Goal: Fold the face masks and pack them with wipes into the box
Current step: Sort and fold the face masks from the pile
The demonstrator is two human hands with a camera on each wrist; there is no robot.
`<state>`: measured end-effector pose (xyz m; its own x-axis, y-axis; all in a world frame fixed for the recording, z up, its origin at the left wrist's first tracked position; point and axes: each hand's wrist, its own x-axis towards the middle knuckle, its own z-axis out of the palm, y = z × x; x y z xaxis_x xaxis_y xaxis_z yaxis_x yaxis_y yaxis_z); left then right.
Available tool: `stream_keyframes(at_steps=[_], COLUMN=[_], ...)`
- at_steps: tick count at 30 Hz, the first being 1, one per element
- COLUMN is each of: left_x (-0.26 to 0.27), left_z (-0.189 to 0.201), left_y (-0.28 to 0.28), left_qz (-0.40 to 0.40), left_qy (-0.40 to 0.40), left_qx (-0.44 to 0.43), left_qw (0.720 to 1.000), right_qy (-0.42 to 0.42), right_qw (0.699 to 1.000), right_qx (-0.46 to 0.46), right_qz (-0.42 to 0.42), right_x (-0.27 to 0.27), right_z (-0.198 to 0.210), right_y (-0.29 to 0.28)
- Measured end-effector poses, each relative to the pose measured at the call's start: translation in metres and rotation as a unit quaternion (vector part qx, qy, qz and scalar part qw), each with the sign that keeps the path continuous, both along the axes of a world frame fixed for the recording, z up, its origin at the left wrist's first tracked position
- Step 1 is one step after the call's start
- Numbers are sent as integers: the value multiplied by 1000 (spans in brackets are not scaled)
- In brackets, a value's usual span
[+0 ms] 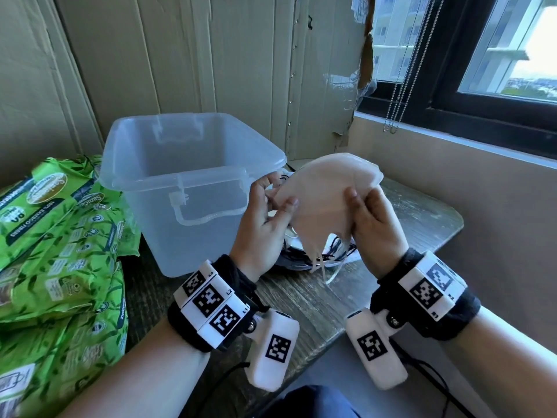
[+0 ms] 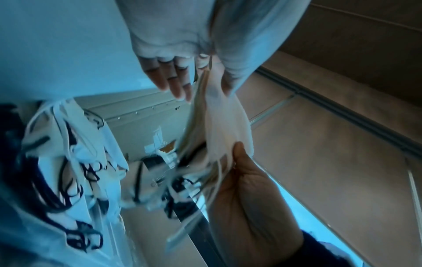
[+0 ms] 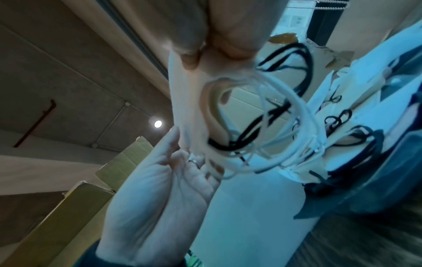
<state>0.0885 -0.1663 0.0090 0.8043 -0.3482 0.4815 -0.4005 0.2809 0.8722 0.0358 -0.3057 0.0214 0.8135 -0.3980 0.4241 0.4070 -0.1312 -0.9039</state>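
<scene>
Your wooden table (image 1: 316, 300) meets the window wall; wipes (image 1: 60, 236) left, box (image 1: 193, 176) behind; your left hand (image 1: 265, 224) and right hand (image 1: 373, 227) pinch the mask (image 1: 325, 188) above the table's bare near edge.

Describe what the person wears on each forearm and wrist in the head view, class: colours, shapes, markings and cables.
Both forearms are bare. The left wrist and right wrist each carry a black fabric band with white blocks printed with black square-patterned tags. A white rounded pod with one such tag hangs under each wrist. Thin black cables trail below the pods.

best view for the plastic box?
Head view: the clear plastic box shows whole, open-topped, left of the held face mask. Both wrist views show only bluish blur that may be its wall.
</scene>
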Motion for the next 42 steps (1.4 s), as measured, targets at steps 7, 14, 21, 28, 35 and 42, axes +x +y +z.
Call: stream_keyframes(at_steps=[7, 14, 21, 28, 35, 42], left_x=[-7, 4, 7, 12, 14, 17], left_z=[-1, 4, 4, 6, 3, 4], left_y=[-6, 10, 16, 20, 19, 23], left_qz=[19, 29, -14, 38, 53, 60], left_qy=[52, -48, -83, 2, 6, -7], left_qx=[-8, 42, 195, 213, 243, 246], left_qw=[998, 998, 977, 976, 968, 967], right_qy=[25, 75, 153, 221, 395, 407], right_qw=[993, 994, 972, 877, 601, 540], right_qx=[-38, -58, -165, -423, -687, -722], right_qz=[109, 62, 69, -51, 102, 145], right_x=[-6, -7, 8, 49, 91, 107], right_z=[-5, 5, 2, -5, -15, -18], right_y=[3, -18, -34, -68, -66, -44])
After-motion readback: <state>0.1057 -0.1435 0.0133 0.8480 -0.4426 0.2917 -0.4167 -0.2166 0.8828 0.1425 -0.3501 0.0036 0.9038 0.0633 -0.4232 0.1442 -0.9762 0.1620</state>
